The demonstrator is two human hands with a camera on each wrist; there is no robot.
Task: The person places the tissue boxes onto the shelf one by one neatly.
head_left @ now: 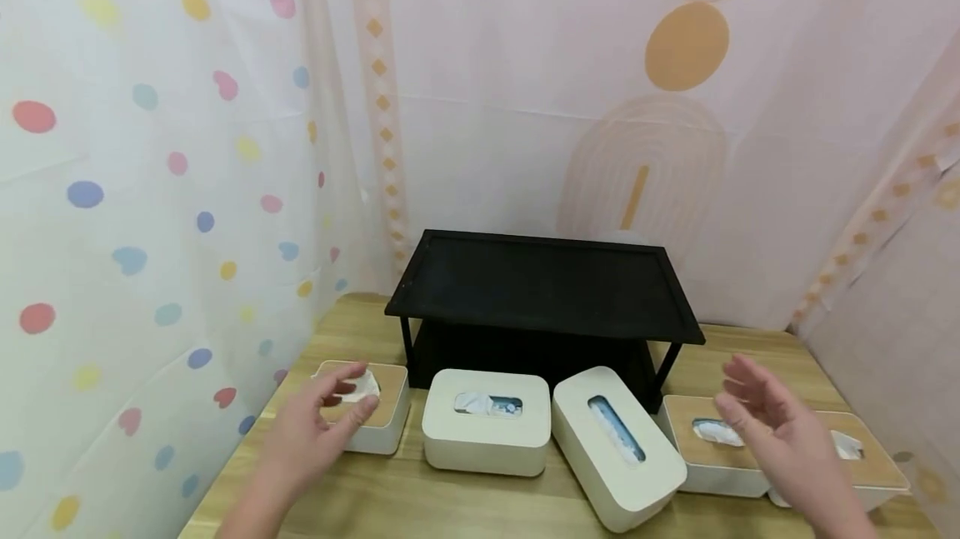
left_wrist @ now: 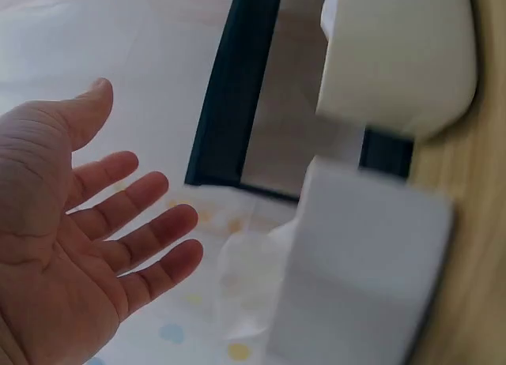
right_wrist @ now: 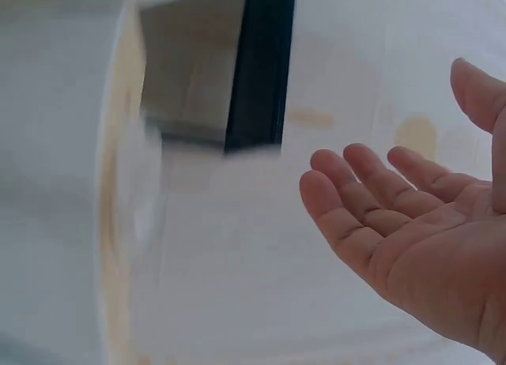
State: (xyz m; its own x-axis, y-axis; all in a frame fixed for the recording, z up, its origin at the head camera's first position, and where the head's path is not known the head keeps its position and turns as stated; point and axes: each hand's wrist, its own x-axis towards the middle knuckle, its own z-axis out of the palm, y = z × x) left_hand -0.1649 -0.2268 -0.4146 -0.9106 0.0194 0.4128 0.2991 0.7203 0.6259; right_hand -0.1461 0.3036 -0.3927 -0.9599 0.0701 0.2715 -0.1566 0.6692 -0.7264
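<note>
My left hand (head_left: 315,426) hovers over the wood-topped tissue box (head_left: 386,401) at the left, fingers loosely bent and holding nothing. In the left wrist view its palm and fingers (left_wrist: 162,282) spread beside that box's white side (left_wrist: 364,278). On the right, my right hand (head_left: 783,435) is raised over two more wood-topped tissue boxes, one nearer the middle (head_left: 682,418) and one at the far right (head_left: 881,451). It is empty too, palm turned inward. Between the hands lie two white tissue boxes, one roughly straight (head_left: 487,431) and one turned at an angle (head_left: 600,447).
A black two-tier rack (head_left: 543,285) stands behind the boxes at the back of the wooden table (head_left: 405,506). Patterned curtains hang behind it (head_left: 510,164) and at the left (head_left: 157,272). White tissue (head_left: 363,387) sticks out of the left box.
</note>
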